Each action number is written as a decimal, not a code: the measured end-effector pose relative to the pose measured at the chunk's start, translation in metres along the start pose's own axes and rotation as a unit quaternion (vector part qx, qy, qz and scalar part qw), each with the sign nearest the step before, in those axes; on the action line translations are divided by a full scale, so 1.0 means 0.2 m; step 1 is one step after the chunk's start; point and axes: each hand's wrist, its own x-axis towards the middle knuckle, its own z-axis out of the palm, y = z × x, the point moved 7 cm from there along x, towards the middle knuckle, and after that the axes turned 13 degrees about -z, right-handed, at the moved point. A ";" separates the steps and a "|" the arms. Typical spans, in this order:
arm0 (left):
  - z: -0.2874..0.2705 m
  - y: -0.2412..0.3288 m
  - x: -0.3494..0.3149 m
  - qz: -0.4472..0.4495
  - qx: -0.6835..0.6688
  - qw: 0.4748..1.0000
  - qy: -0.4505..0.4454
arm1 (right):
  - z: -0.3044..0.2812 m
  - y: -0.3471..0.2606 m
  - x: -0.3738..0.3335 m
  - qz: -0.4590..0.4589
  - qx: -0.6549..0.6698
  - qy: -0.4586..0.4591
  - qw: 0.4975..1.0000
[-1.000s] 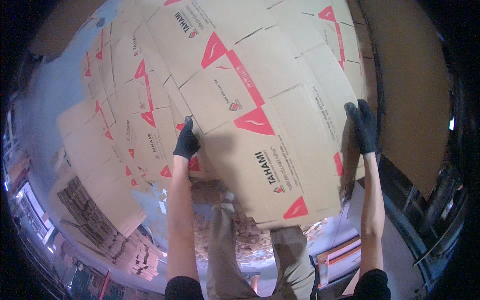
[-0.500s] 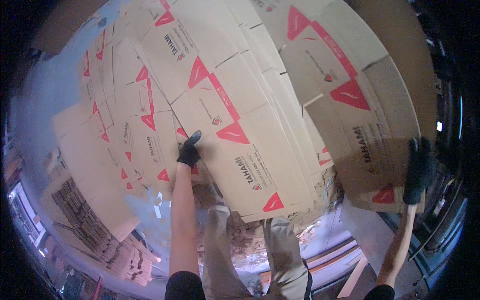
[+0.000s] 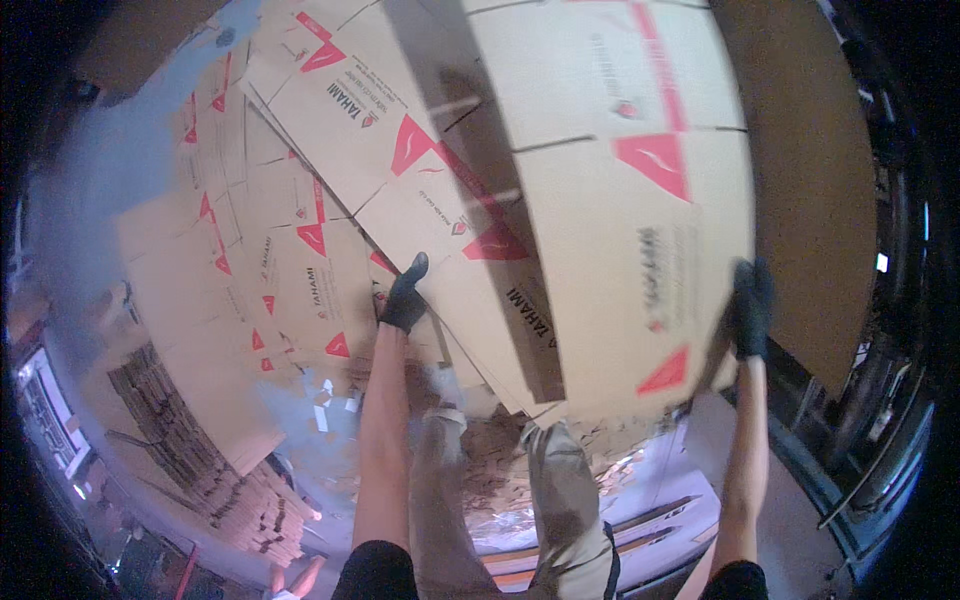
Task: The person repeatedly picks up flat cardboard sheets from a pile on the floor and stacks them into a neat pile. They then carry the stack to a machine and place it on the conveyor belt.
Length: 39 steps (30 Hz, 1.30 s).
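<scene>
In a black glove, my left hand [image 3: 405, 295] grips the left edge of a flat printed cardboard sheet [image 3: 390, 150], thumb on top and the other fingers hidden under the edge. My right hand [image 3: 752, 308], also gloved in black and a little blurred, holds the right edge of another flat cardboard sheet [image 3: 600, 300] with red and dark print. This second sheet is tilted above the first and casts a dark strip of shadow on it. To the left, more printed cardboard sheets [image 3: 315, 260] lie spread under my left hand.
A plain brown board [image 3: 810, 200] stands at the right. Stacks of folded cardboard [image 3: 215, 460] are at the lower left. My legs [image 3: 565, 490] are beneath the sheets, near pale floor with wooden strips [image 3: 640, 530]. What looks like another person's arm [image 3: 300, 577] shows at the lower left edge.
My right hand has moved left with its sheet, which now lies over the right part of the lower sheet. My left hand has shifted slightly right, still at its edge.
</scene>
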 end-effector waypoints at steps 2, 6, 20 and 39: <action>-0.02 0.01 -0.05 -0.018 0.011 0.999 0.044 | 0.46 0.00 0.07 -0.048 0.047 -0.072 0.995; 0.02 0.08 -0.16 0.066 0.049 0.987 0.135 | 1.06 -0.07 0.00 -0.048 0.194 -0.105 0.974; 0.44 0.13 -0.47 0.230 0.142 0.924 0.270 | 1.05 -0.63 -0.04 -0.052 -0.036 -0.017 0.998; 1.50 -0.15 -0.51 0.219 0.570 0.738 0.288 | 0.81 -0.71 -0.46 -0.095 0.191 -0.268 0.939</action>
